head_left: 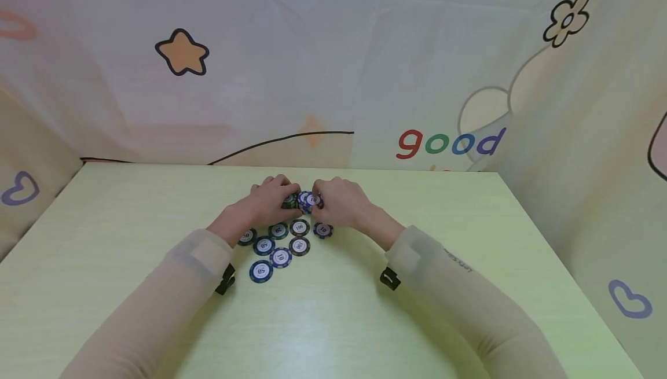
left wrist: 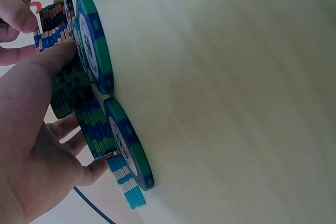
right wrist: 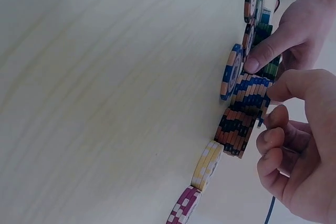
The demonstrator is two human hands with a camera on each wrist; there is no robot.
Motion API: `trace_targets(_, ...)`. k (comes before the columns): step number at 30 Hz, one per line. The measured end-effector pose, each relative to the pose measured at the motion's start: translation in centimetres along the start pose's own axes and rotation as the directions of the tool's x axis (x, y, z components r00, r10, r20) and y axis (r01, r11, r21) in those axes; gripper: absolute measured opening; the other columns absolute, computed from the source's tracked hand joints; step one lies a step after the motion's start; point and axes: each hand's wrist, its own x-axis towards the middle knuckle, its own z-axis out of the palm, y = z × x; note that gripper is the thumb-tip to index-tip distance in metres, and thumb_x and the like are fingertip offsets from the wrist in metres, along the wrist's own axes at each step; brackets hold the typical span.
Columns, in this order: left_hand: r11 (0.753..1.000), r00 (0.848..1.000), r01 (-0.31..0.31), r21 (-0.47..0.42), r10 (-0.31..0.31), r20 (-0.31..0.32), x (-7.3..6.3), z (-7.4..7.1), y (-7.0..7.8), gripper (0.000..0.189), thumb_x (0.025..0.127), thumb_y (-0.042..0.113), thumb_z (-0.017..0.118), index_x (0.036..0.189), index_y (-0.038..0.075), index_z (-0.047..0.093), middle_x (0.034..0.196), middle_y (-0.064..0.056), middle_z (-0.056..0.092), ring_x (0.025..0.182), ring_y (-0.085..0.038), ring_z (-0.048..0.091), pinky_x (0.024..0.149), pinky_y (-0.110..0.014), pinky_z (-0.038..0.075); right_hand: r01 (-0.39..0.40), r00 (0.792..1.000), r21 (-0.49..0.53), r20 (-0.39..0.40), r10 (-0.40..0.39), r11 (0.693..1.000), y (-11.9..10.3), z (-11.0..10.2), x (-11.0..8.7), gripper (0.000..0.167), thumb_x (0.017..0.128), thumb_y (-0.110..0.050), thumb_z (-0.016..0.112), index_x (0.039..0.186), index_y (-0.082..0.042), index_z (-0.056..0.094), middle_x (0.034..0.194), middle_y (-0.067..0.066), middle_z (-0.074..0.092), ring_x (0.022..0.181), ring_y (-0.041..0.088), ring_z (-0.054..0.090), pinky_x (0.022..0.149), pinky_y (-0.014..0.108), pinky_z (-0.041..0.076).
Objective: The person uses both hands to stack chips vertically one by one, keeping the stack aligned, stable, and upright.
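Observation:
My left hand reaches round a stack of green poker chips, its thumb on the near side and fingers behind. Beside it stands a stack of blue-and-peach chips. My right hand is at the top of that stack, pinching a blue chip that sits tilted over the edge. Its other fingers are curled in. In the left wrist view, a blue-and-green stack stands by the left fingers. A black-and-orange stack adjoins the blue one in the right wrist view.
Several loose chips lie flat nearer the body, among them a blue one and a dark one. Short yellow, magenta and light-blue stacks extend the row. A printed curtain hangs behind the table.

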Motion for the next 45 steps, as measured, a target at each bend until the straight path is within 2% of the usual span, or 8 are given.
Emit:
trace_targets(11, 1.000, 1.000, -0.015, 0.008, 0.015, 0.003, -0.05, -0.21, 0.10, 0.057, 0.101, 0.041, 0.066, 0.148, 0.013, 0.052, 0.144, -0.018, 0.046, 0.129, -0.038, 0.043, 0.102, -0.065, 0.036, 0.020, 1.000, 0.011, -0.005, -0.020, 1.000, -0.30, 0.17, 0.28, 0.027, 0.097, -0.022, 0.068, 0.117, -0.005, 0.070, 0.077, 0.000, 0.066, 0.058, 0.012, 0.057, 0.050, 0.027, 0.045)
trace_targets(16, 1.000, 1.000, -0.010, 0.000, 0.010, 0.004, -0.06, -0.04, 0.13, 0.058, 0.100, 0.041, 0.067, 0.148, 0.013, 0.052, 0.144, -0.018, 0.047, 0.129, -0.038, 0.043, 0.103, -0.064, 0.036, 0.036, 0.999, -0.004, -0.029, -0.036, 0.999, -0.31, 0.68, 0.29, 0.029, 0.098, -0.023, 0.067, 0.122, -0.007, 0.069, 0.083, 0.002, 0.070, 0.059, 0.012, 0.058, 0.051, 0.026, 0.045)
trace_targets(24, 1.000, 1.000, -0.008, 0.021, 0.008, 0.010, 0.12, 0.05, 0.05, 0.061, 0.100, 0.042, 0.067, 0.150, 0.011, 0.050, 0.145, -0.019, 0.046, 0.130, -0.038, 0.043, 0.103, -0.064, 0.037, -0.054, 0.998, 0.010, -0.010, 0.054, 0.998, 0.36, 0.42, -0.26, 0.036, 0.098, -0.029, 0.070, 0.125, -0.005, 0.066, 0.092, 0.005, 0.072, 0.066, 0.013, 0.061, 0.056, 0.030, 0.049)
trace_targets(27, 1.000, 1.000, -0.012, 0.026, 0.012, 0.007, 0.08, 0.04, 0.04, 0.060, 0.100, 0.041, 0.067, 0.150, 0.012, 0.050, 0.145, -0.018, 0.046, 0.130, -0.038, 0.043, 0.102, -0.064, 0.038, -0.060, 0.998, 0.004, -0.005, 0.060, 0.998, 0.55, 0.37, -0.28, 0.036, 0.098, -0.029, 0.070, 0.123, -0.004, 0.068, 0.095, 0.005, 0.073, 0.070, 0.014, 0.062, 0.060, 0.031, 0.051)
trace_targets(34, 0.999, 1.000, -0.018, 0.026, 0.018, 0.005, 0.12, 0.11, 0.06, 0.060, 0.100, 0.040, 0.067, 0.150, 0.012, 0.050, 0.145, -0.018, 0.046, 0.130, -0.038, 0.043, 0.102, -0.064, 0.038, -0.035, 0.999, 0.033, -0.010, 0.035, 0.999, 0.58, 0.49, -0.14, 0.030, 0.098, -0.028, 0.069, 0.117, -0.004, 0.070, 0.090, 0.004, 0.072, 0.067, 0.013, 0.061, 0.057, 0.030, 0.049)
trace_targets(45, 1.000, 1.000, -0.013, 0.027, 0.013, 0.015, 0.03, -0.05, 0.11, 0.061, 0.100, 0.041, 0.067, 0.150, 0.011, 0.050, 0.144, -0.019, 0.047, 0.129, -0.037, 0.044, 0.102, -0.063, 0.039, -0.036, 0.999, 0.019, -0.015, 0.036, 0.999, 0.25, 0.78, -0.04, 0.028, 0.100, -0.027, 0.068, 0.117, -0.005, 0.069, 0.086, 0.003, 0.070, 0.064, 0.013, 0.060, 0.054, 0.028, 0.048)
